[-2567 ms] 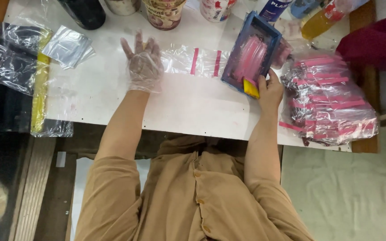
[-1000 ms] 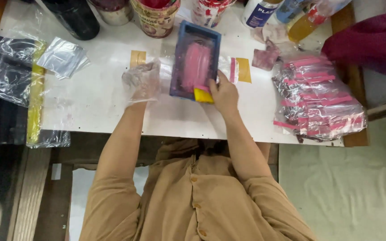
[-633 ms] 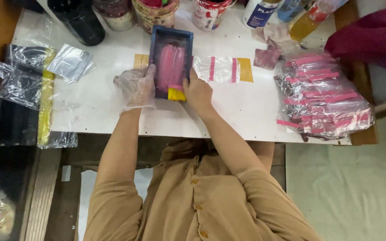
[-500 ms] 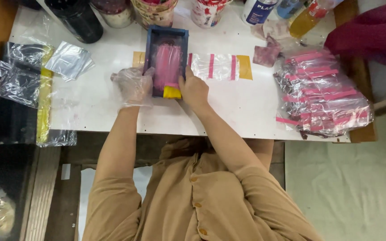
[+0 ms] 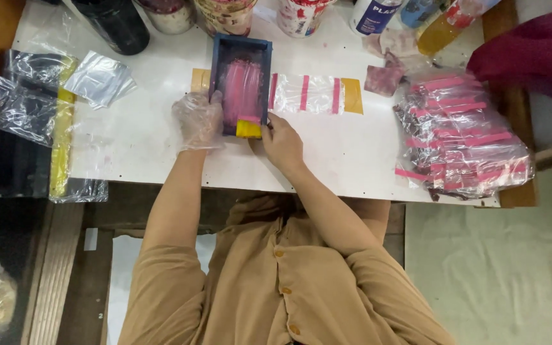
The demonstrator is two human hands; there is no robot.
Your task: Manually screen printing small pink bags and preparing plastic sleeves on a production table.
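On table (image 5: 161,160), centre: blue frame (image 5: 240,83) flat over clear strip (image 5: 308,94), steadied by gloved left hand (image 5: 197,119), fingers curled against its edge; yellow squeegee (image 5: 248,128) pinched in right hand (image 5: 282,142), ready for pulling pink ink.

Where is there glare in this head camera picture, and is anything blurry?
Head view: light glints off the crinkled clear bags at the left and the stack of pink-striped bags at the right; the white table is evenly lit; the left hand, right hand and blue frame look sharp.
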